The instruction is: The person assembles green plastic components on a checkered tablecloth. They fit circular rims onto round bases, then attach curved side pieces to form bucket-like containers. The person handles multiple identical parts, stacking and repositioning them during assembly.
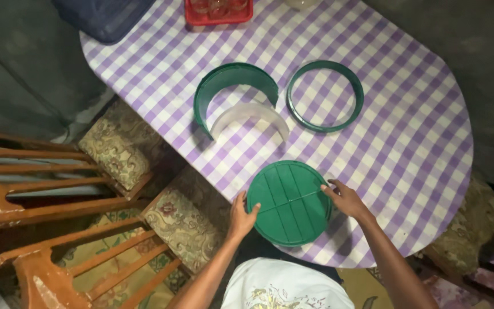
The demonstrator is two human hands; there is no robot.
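On the near edge of the oval bench (pixel 407 143), which carries a purple checked cloth, lies a round green ribbed lid (pixel 289 203). Both hands hold it at its rim: the left hand (pixel 241 216) has its grip closed on the left edge, the right hand (pixel 345 198) presses fingers on the right edge. It seems the lid is being seated or turned. Farther up lie a green ring (pixel 325 96), a green curved half-wall (pixel 230 86) and a white curved strip (pixel 249 117), the last two touching. The next move probably needs steady pressure from both sides.
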